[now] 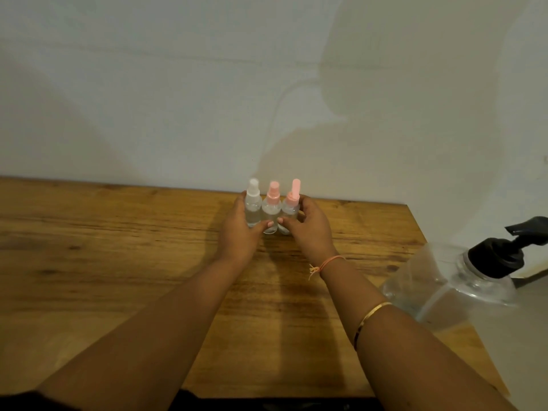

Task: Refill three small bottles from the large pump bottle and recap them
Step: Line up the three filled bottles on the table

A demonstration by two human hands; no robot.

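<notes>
Nearest, two bare arms reach forward. The right arm wears a thin gold bangle point(373, 311) and an orange thread bracelet point(329, 262) at the wrist. The large pump bottle point(444, 286) is to the right of the small bottles and closer to the person. It is clear, smooth plastic with a black pump top point(498, 256). The three small bottles stand in a tight row, touching side by side. The left hand point(240, 232) curls round the white-topped bottle point(253, 209) at the left end. The right hand point(310, 229) curls round the pink-topped bottle point(290, 207) at the right end. The middle bottle point(271, 209), also pink-topped, sits squeezed between them. All three are little, round and see-through, with their tops on. They stand on a wooden table point(118, 232), brown with dark streaky lines. Just behind the bottles are the table's back edge and a plain pale wall point(207, 84). Left of the bottles the wood runs on a long way. Right of them it ends sooner.
</notes>
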